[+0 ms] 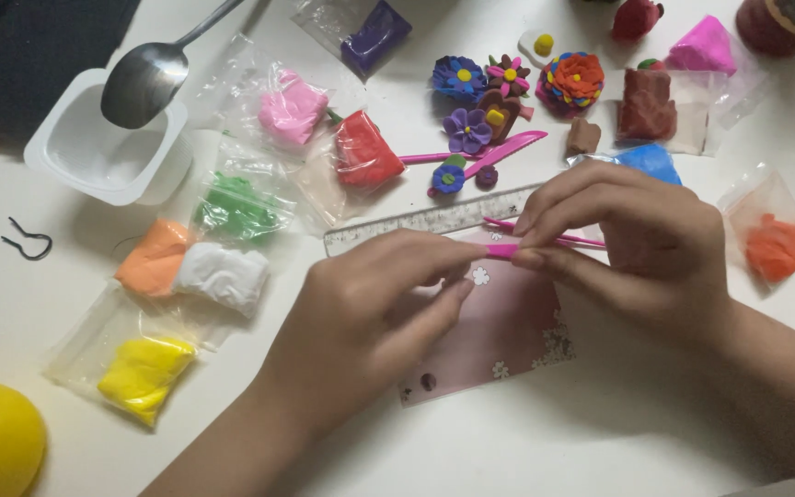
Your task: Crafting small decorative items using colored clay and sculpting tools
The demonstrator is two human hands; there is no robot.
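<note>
White tabletop (600,442): our left hand (370,313) and right hand (637,248) both pinch one small pink clay piece (502,249); overpressure may tear it

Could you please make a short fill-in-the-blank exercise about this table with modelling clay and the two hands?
1. The left hand and the right hand pinch a small piece of ____ clay between their fingertips.
2. The spoon rests in a ____ plastic cup.
3. The hands work above a pink card; a clear ____ lies just beyond it.
4. The bag of yellow clay lies nearest the ____ hand.

Missing words: pink; white; ruler; left
</note>
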